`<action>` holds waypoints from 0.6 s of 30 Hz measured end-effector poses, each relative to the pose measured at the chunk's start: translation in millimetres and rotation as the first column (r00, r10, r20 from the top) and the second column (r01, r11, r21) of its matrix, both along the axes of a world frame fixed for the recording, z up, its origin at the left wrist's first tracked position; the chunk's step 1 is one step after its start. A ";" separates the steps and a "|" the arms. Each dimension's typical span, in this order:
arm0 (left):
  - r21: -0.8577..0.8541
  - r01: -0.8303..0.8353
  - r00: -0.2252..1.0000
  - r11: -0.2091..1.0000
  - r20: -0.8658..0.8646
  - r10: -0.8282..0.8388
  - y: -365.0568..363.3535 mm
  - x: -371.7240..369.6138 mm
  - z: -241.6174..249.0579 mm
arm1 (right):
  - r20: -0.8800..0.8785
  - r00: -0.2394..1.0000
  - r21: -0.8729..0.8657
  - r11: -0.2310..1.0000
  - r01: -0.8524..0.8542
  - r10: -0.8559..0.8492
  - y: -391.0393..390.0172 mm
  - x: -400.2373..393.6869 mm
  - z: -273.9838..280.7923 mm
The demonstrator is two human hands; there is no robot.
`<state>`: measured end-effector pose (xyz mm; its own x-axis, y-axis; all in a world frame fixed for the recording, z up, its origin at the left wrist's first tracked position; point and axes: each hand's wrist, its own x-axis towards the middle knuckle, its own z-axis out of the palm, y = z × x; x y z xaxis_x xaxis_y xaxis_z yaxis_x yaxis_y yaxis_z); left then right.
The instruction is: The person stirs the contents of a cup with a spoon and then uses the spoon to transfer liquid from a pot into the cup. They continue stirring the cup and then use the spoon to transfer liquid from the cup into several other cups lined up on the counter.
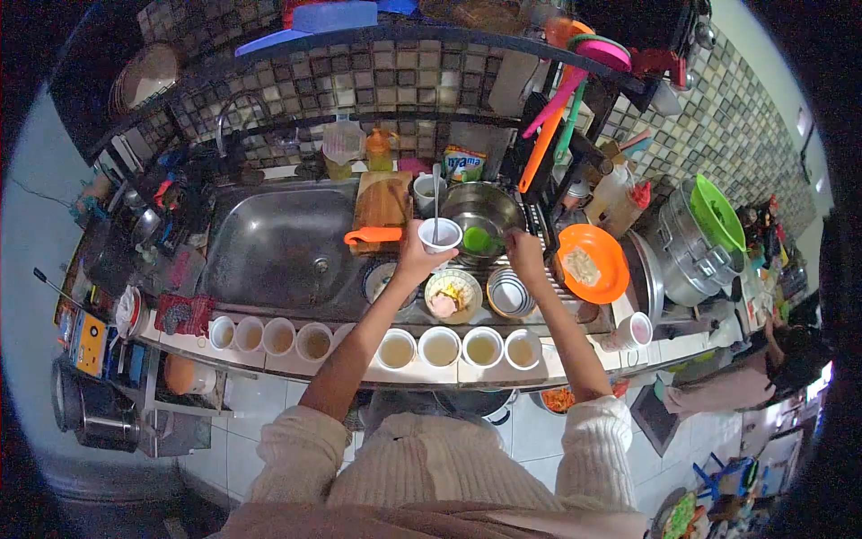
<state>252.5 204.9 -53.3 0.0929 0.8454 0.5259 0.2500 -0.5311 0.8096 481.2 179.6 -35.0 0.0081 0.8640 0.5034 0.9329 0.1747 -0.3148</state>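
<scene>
My left hand (pixel 420 259) is wrapped round a white cup (pixel 440 235), held upright beside the steel pot. A metal spoon (pixel 436 193) overlaps the cup's opening, its handle pointing up. My right hand (pixel 524 250) is closed at the right rim of the steel pot (pixel 485 199), apparently on the handle of a green ladle (pixel 476 239); the grip itself is partly hidden. The ladle's bowl is in the pot. Just below stand a bowl of pink and yellow food (pixel 452 296) and a stack of white cups (pixel 510 295).
Several liquid-filled cups (pixel 440 347) line the counter's front edge. The sink (pixel 269 242) and a cutting board (pixel 382 202) are at left; an orange knife handle (pixel 373 235) juts out. At right are an orange plate (pixel 609 274), a large steamer (pixel 696 247) and another person (pixel 732 382).
</scene>
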 end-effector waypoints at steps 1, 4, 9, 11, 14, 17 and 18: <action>-0.001 -0.002 1.000 1.000 0.001 0.002 -0.6 -1.3 0.2 | -0.093 0.995 0.066 0.997 -0.038 0.044 1.3 0.6 1.0; -0.104 0.064 0.998 0.993 0.001 -0.064 -5.3 -4.6 7.7 | -0.294 0.955 -0.010 1.000 0.021 -0.023 -4.6 -0.5 18.8; -0.330 0.117 0.991 0.937 -0.021 -0.131 -12.8 -3.2 24.6 | -0.363 0.932 0.016 1.000 -0.001 0.007 -2.5 10.6 30.8; -0.309 0.093 0.992 0.947 -0.054 -0.115 -11.6 -1.0 21.7 | -0.466 0.884 -0.104 0.995 -0.011 -0.039 12.8 23.2 21.1; -0.285 0.099 0.991 0.953 -0.057 -0.120 0.8 2.8 -0.6 | -0.292 0.956 0.078 0.997 0.013 0.010 1.1 17.4 54.4; -0.276 0.086 0.990 0.957 -0.081 -0.112 7.4 6.2 -13.3 | -0.362 0.932 0.011 1.000 0.010 -0.006 -4.1 13.4 77.9; -0.263 0.043 0.988 0.964 -0.134 -0.081 8.1 7.2 -14.1 | -0.380 0.925 -0.003 1.000 0.029 -0.028 -5.8 12.5 82.6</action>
